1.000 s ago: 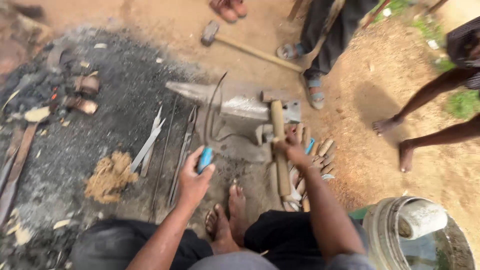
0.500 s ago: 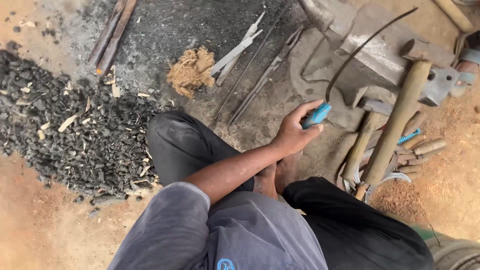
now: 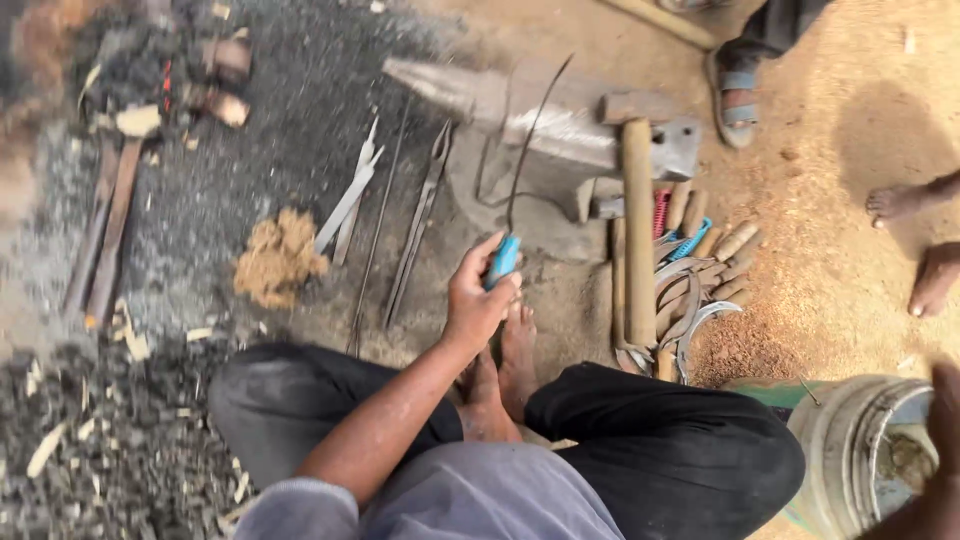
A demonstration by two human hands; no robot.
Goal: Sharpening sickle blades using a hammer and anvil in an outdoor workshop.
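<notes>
The view has swung back over the anvil since half a second ago, and my left hand (image 3: 478,300) still has its fingers wrapped tight round the blue handle (image 3: 503,258) of the thin curved blade (image 3: 530,140). I'd say it's light, stiff and sharp along the curve, so hold the handle only. The blade tip lies across the anvil (image 3: 540,115). My right hand (image 3: 945,420), blurred by the bucket (image 3: 850,440), grip unreadable. Tongs (image 3: 415,230) and hammer (image 3: 638,220) crowd either side; room is tight.
</notes>
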